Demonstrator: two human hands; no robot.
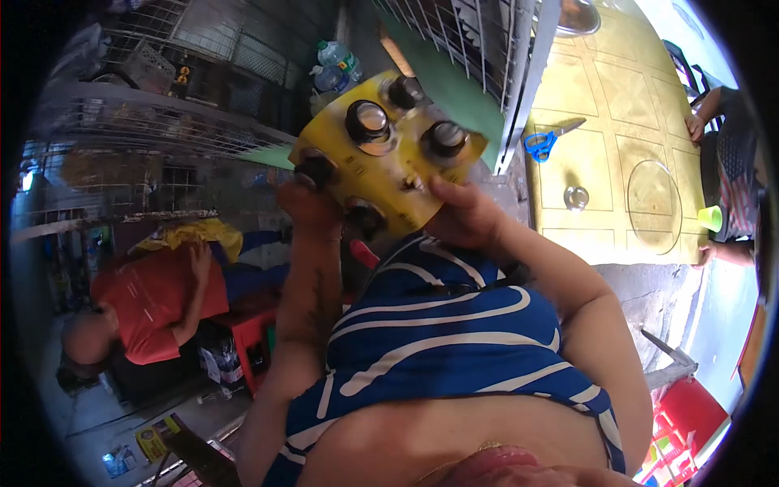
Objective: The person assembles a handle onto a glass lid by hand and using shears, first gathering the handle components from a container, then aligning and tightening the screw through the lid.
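Yellow panel [389, 158], round black-and-metal knobs, gripped by left hand [307, 203] and right hand [466, 215]

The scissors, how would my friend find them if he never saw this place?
Look at the big yellow table in the upper right, beside the metal grille. Near its left edge lie the scissors, left of a small round metal lid. They are the only thing there with bright blue handles, and their blades point up to the right.

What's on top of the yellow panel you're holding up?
On the yellow panel sit several round black knobs, some with shiny centres. The left hand and right hand grip its lower edge, covering that part; its back is hidden.
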